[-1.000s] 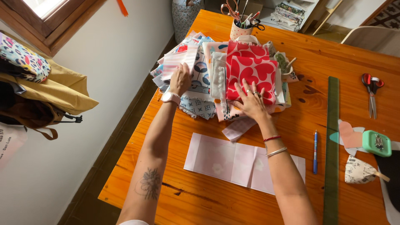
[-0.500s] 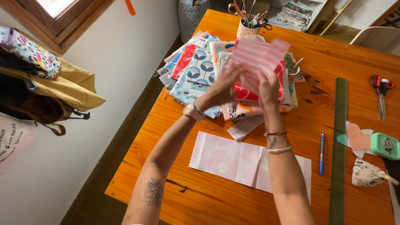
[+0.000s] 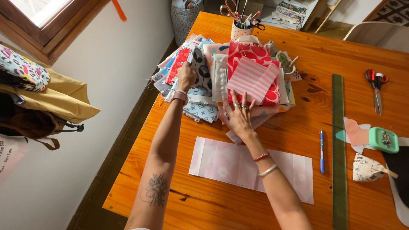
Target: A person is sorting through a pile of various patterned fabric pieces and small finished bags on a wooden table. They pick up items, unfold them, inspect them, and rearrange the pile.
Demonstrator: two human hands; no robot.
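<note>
Your left hand (image 3: 186, 76) curls around the black-and-white patterned fabric (image 3: 200, 68) on the left stack. Your right hand (image 3: 239, 116) lies flat, fingers spread, holding nothing — pressing the near edge of the red pile, just below the pink striped fabric square (image 3: 254, 79) (tilted on top). Both stacks rest on the wooden table (image 3: 221, 204).

One printed item noted: a white cloth or paper bag with dark lettering (image 3: 10, 157), hanging at the far left edge of frame, below the brown strap and yellow fabric, well apart from the desk. Only its right portion shows. No other packages, labels, signs or screens can be made out.
</note>
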